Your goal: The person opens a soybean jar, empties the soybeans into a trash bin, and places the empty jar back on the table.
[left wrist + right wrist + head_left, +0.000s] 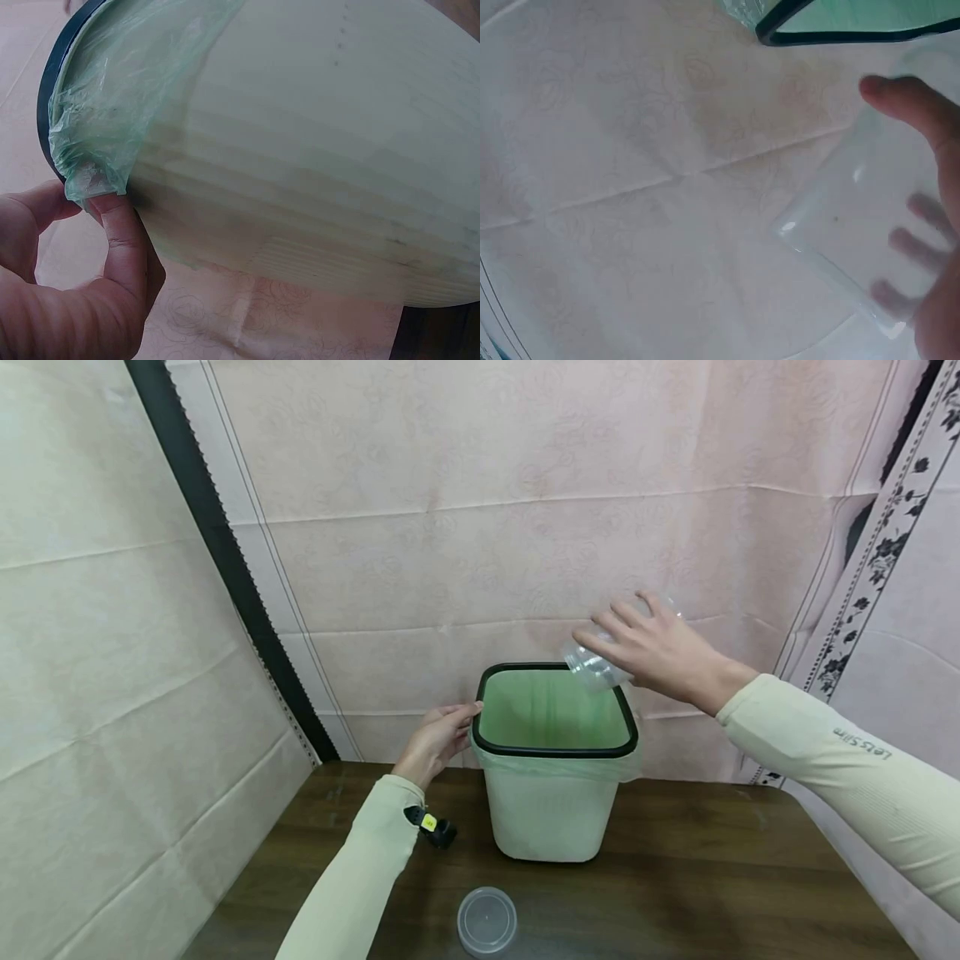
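Observation:
A pale green trash bin (pixel 551 814) with a black rim stands upright on the table, lined with a thin green plastic bag (pixel 97 142) folded over its edge. My left hand (pixel 437 743) pinches the bin's left rim and the bag's edge between thumb and fingers. Over the right back corner of the bin, my right hand (pixel 660 652) grips a clear plastic container (pixel 847 217). The container is tilted, its lower left end above the bin's opening. Through its transparent wall, several fingertips (pixel 919 251) show on the far side. I see no contents in it.
A round clear plastic lid (pixel 487 922) lies on the dark wooden table (pixel 675 877) in front of the bin. Pale patterned cloth (pixel 525 552) hangs close behind the table and on both sides. A black device (pixel 438 831) is strapped to the left wrist.

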A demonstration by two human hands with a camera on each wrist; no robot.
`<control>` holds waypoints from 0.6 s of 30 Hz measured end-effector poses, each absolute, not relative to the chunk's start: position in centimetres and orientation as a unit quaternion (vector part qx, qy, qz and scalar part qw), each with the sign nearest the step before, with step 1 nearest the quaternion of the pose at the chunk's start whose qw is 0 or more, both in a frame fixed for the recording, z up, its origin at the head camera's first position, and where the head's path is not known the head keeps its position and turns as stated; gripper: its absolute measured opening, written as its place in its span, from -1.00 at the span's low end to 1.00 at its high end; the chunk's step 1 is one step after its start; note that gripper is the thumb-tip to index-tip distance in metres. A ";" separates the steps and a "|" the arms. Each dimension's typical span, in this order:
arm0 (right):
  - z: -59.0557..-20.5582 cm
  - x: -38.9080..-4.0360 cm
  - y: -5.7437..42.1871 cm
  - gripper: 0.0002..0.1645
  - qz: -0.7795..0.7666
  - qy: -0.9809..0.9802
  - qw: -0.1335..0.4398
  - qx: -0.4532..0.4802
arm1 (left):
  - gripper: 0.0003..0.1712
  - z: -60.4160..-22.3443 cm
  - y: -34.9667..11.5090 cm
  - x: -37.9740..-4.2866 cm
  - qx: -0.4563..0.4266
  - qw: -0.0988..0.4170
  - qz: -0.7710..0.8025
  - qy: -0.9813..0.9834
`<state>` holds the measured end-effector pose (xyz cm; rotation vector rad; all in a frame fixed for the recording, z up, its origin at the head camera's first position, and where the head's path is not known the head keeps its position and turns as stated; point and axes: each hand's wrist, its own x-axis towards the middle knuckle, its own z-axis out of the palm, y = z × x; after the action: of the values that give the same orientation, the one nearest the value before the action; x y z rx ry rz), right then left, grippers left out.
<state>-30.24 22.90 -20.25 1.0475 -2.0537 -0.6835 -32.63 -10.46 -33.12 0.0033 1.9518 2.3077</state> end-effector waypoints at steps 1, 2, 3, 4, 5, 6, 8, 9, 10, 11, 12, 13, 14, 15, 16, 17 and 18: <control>-20.3 -30.2 22.8 0.32 -0.264 -0.796 0.368 0.402 | -0.74 -33.1 -10.5 -32.6 0.000 0.060 0.762 0.645; -20.4 -30.2 22.7 0.31 -0.265 -0.795 0.370 0.400 | -0.74 -33.1 -10.5 -32.6 -0.002 0.059 0.762 0.645; -20.6 -30.2 22.6 0.29 -0.277 -0.792 0.368 0.401 | -0.74 -33.2 -10.5 -32.6 -0.003 0.059 0.761 0.647; -20.7 -30.1 22.5 0.27 -0.294 -0.787 0.363 0.403 | -0.74 -33.1 -10.5 -32.6 -0.003 0.059 0.759 0.648; -21.0 -30.1 22.4 0.28 -0.310 -0.783 0.355 0.406 | -0.75 -33.1 -10.4 -32.7 -0.003 0.059 0.758 0.649; -21.2 -30.0 22.4 0.30 -0.329 -0.776 0.348 0.411 | -0.75 -33.1 -10.4 -32.7 -0.003 0.059 0.757 0.650; -21.6 -29.9 22.4 0.35 -0.363 -0.761 0.335 0.420 | -0.75 -33.1 -10.4 -32.7 -0.002 0.060 0.757 0.651; -21.8 -29.9 22.5 0.39 -0.375 -0.757 0.331 0.421 | -0.75 -33.1 -10.4 -32.7 -0.002 0.061 0.756 0.651; -22.0 -29.8 22.5 0.43 -0.377 -0.757 0.330 0.419 | -0.76 -33.1 -10.4 -32.7 -0.002 0.062 0.757 0.651; -22.1 -29.7 22.5 0.48 -0.372 -0.761 0.329 0.417 | -0.77 -33.1 -10.3 -32.7 -0.002 0.063 0.757 0.650; -22.1 -29.6 22.6 0.48 -0.364 -0.767 0.329 0.413 | -0.77 -33.1 -10.3 -32.7 -0.003 0.063 0.758 0.649; -22.1 -29.5 22.6 0.46 -0.353 -0.775 0.329 0.409 | -0.78 -33.1 -10.3 -32.7 -0.004 0.062 0.759 0.648; -22.0 -29.4 22.7 0.45 -0.337 -0.786 0.326 0.403 | -0.79 -33.1 -10.3 -32.7 -0.004 0.062 0.760 0.647; -21.9 -29.2 22.8 0.44 -0.316 -0.798 0.324 0.398 | -0.79 -33.2 -10.3 -32.7 -0.005 0.062 0.761 0.646; -21.8 -29.0 22.9 0.42 -0.294 -0.810 0.322 0.392 | -0.79 -33.2 -10.3 -32.7 -0.005 0.061 0.761 0.646; -21.7 -28.6 23.0 0.41 -0.269 -0.824 0.317 0.385 | -0.79 -33.2 -10.3 -32.7 -0.005 0.062 0.762 0.645; -21.6 -28.2 23.1 0.38 -0.242 -0.837 0.313 0.377 | -0.78 -33.2 -10.4 -32.7 -0.005 0.062 0.762 0.644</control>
<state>-28.23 23.08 -21.60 0.9957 -2.2093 -0.6382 -32.74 -10.36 -33.17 -0.0163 1.9484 2.3046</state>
